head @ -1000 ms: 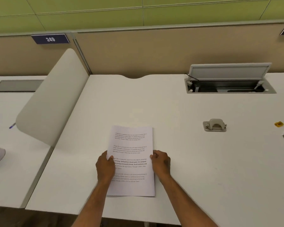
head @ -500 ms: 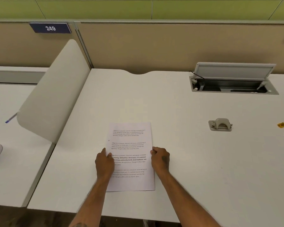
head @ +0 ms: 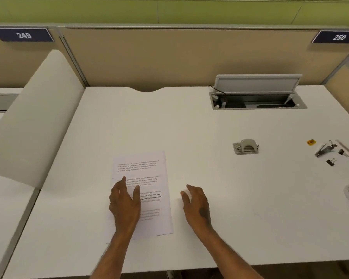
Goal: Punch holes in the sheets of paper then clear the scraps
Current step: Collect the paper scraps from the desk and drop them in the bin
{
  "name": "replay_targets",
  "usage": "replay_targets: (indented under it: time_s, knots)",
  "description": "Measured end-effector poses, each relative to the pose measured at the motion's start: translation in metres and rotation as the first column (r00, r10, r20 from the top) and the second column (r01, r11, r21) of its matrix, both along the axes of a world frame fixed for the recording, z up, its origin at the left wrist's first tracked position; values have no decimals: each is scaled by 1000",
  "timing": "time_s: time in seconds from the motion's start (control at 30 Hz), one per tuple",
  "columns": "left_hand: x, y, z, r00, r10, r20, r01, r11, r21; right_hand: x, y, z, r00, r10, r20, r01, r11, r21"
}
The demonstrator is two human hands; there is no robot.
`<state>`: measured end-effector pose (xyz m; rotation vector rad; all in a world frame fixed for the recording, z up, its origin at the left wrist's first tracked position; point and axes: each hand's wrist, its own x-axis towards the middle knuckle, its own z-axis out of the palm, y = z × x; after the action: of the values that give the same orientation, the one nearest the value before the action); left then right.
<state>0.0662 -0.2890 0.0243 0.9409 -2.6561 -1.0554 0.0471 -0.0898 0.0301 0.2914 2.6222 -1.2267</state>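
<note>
The sheets of paper lie flat on the white desk, near its front edge. The left hand rests on their left half, fingers spread. The right hand is just right of the sheets, apart from them, fingers loosely spread, empty. The hole punch stands well apart to the right, near 2 binder clips.

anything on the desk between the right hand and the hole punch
Nothing: in the head view the white desk is bare between the right hand and the hole punch.
</note>
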Motion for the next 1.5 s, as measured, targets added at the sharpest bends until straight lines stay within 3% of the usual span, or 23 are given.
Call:
replay_targets:
  time_s: [0.13, 0.23, 0.33, 0.43, 0.53, 0.63, 0.7, 0.83, 0.97, 1.03, 1.1, 1.2, 1.5]
  knots:
    - [-8, 68, -3, 942, -327, -69, 323, 944, -60, 35, 47, -15, 976, 216, -35, -200, 946, 254]
    - [-14, 118, -9, 812, -580, -70, 562, 808, -174, 53, 83, -16, 919, 395, -1, -353, 823, 445]
    - [-22, 159, -25, 700, -714, 31, 704, 681, -203, 67, 122, -19, 850, 523, 60, -473, 709, 523]
    - [-25, 185, -41, 672, -717, 185, 737, 622, -264, 79, 165, -32, 740, 667, 93, -603, 595, 532]
    - [-20, 202, -52, 730, -629, 269, 684, 671, -287, 81, 195, -43, 580, 802, 144, -722, 424, 547]
    - [-19, 214, -57, 772, -561, 299, 635, 705, -316, 72, 215, -52, 523, 844, 117, -728, 371, 577]
    - [-19, 217, -58, 784, -540, 305, 619, 711, -334, 57, 226, -56, 564, 821, 83, -675, 401, 620]
    - [-20, 217, -62, 801, -506, 319, 597, 712, -370, 16, 252, -57, 754, 652, 80, -530, 532, 660]
    - [-21, 218, -62, 808, -494, 321, 588, 717, -374, 3, 264, -54, 793, 608, 27, -479, 596, 645]
    - [-21, 218, -61, 811, -494, 315, 584, 724, -368, 16, 265, -51, 881, 474, -11, -362, 687, 631]
    - [-20, 219, -60, 812, -496, 308, 581, 735, -350, 38, 265, -51, 977, 212, 13, -173, 756, 631]
    - [-21, 219, -59, 812, -498, 306, 581, 739, -340, 63, 254, -53, 989, -17, 147, -83, 760, 644]
    - [-22, 217, -63, 811, -494, 312, 582, 731, -356, 4, 213, -59, 997, 29, 71, -65, 810, 583]
